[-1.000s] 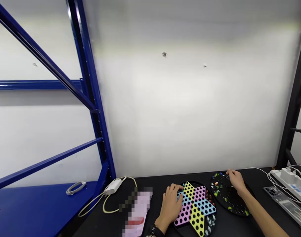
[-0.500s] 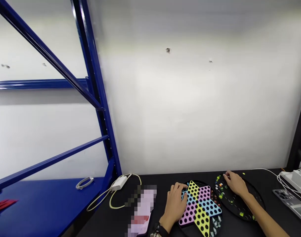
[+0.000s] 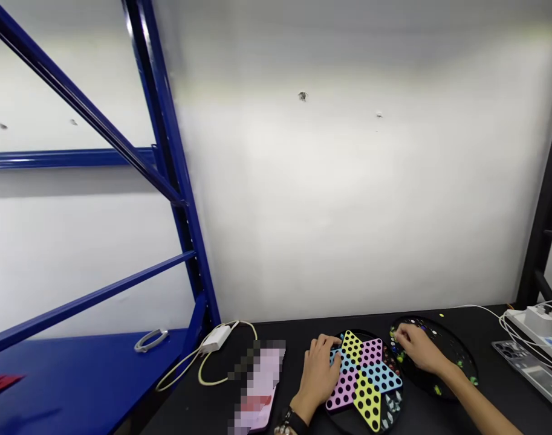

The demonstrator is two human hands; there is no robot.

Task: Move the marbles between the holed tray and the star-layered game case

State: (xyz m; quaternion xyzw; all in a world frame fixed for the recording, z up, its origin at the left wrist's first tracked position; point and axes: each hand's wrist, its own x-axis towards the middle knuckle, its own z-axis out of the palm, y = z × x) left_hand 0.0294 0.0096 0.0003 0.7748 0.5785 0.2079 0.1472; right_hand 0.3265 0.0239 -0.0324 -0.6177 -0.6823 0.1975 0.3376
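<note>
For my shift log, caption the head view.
Left hand on the star-patterned board; right hand over the round black tray of small coloured pieces.

Pale wall (image 3: 348, 211), blue shelving frame (image 3: 187, 199), black tabletop (image 3: 298, 329).

The left hand (image 3: 320, 370) is lying palm down, its fingers reaching forward and bending slightly at the tips while the thumb is standing apart from them. The left wrist (image 3: 303, 406) is staying low. The right forearm (image 3: 473, 396) is slanting in from the lower right, and the right hand (image 3: 416, 347) is pointing leftward, fingers curling downward, fingertips partly hidden.
</note>
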